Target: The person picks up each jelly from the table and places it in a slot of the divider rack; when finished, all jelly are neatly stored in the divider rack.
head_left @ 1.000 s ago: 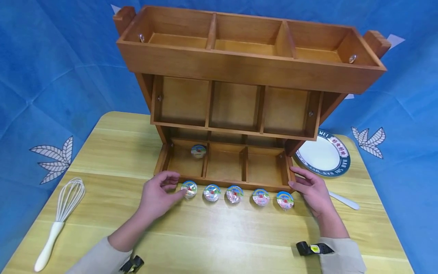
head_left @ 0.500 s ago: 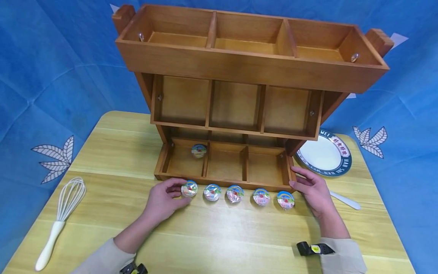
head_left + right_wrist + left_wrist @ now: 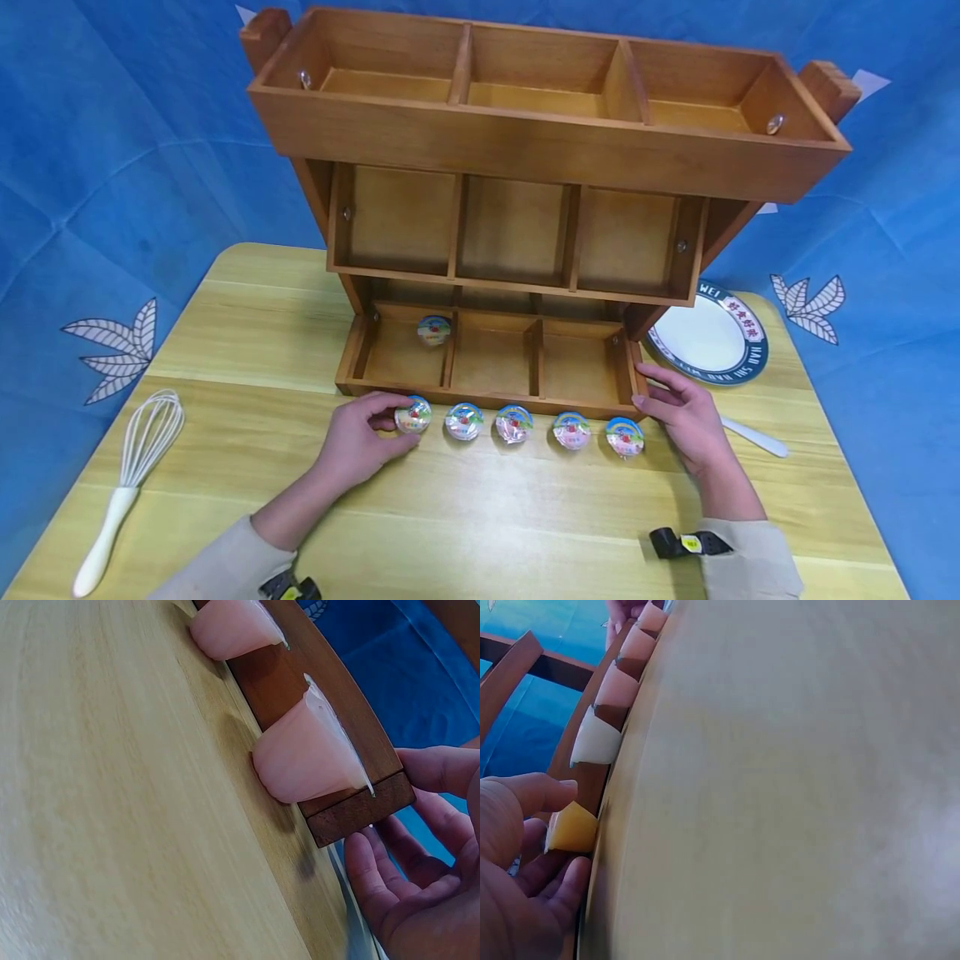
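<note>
A wooden three-tier rack (image 3: 547, 146) stands at the back, each tier divided into three compartments. In front of its lowest tier is a row of several jelly cups with printed foil lids. My left hand (image 3: 356, 437) has thumb and fingers round the leftmost jelly cup (image 3: 414, 415), which shows orange-yellow in the left wrist view. With my right hand (image 3: 693, 421) I grip the lowest tier's right front corner (image 3: 361, 810), close to the pink jelly cup (image 3: 304, 750) ending the row. One more jelly cup (image 3: 433, 331) sits in the lowest tier's left compartment.
A white whisk (image 3: 126, 487) lies on the table's left side. Right of the rack is a green-rimmed plate (image 3: 705, 337), partly hidden by it, with a white handle (image 3: 757, 437) nearby. Blue cloth (image 3: 150, 167) hangs behind the table.
My left hand has slid slightly right and down, its thumb and fingers coming round the leftmost jelly cup. The right hand stays at the rack's corner.
</note>
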Demonstrator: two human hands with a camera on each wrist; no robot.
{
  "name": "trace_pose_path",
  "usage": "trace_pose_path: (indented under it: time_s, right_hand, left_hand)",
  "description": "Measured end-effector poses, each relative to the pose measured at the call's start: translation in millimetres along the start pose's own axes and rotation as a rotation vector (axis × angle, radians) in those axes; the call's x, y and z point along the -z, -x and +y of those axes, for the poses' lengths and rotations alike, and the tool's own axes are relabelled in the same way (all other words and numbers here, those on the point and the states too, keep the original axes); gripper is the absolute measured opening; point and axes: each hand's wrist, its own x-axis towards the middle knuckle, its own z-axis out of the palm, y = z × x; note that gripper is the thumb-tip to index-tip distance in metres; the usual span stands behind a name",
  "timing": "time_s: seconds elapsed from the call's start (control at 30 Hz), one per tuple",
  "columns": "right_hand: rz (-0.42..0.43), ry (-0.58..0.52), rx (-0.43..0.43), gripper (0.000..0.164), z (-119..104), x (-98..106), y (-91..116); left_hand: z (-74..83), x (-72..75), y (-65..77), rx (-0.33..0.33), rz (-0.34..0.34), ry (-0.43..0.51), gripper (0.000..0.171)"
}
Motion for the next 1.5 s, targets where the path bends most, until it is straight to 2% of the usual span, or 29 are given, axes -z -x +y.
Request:
trace_pose_path:
  time_s: [0.2, 0.47, 0.67, 0.97, 1.07, 1.2, 1.5]
  right_hand:
    - [0.002, 0.002, 0.000, 0.053, 0.6, -0.3, -0.2]
    - [-0.006, -0.008, -0.002, 0.054, -0.2, 0.0, -0.2]
    - [-0.005, -0.002, 0.000, 0.052, -2.1, 0.1, 0.3]
    - [-0.005, 0.012, -0.015, 0.055, -1.9, 0.2, -0.5]
    - [-0.005, 0.016, -0.021, 0.056, -1.9, 0.1, -0.9]
    - [-0.002, 0.018, -0.019, 0.056, -2.8, -0.1, -0.8]
    - [0.001, 0.023, -0.013, 0.054, -2.7, -0.3, 0.5]
  left_hand:
    - [-1.1, -1.0, -0.6, -0.088, 0.013, -0.035, 0.041]
    - [4.9, 0.6, 1.0, -0.069, -0.001, -0.057, 0.039]
    - [15.6, 5.2, 1.4, -0.094, -0.016, -0.042, 0.039]
    - [27.4, 12.2, -7.2, -0.189, -0.041, 0.041, 0.043]
    - [28.5, 15.5, -14.4, -0.185, -0.038, 0.081, 0.045]
    - [31.4, 20.4, -27.8, -0.142, -0.032, 0.113, 0.044]
    - [30.5, 27.2, -56.7, -0.039, -0.034, 0.112, 0.037]
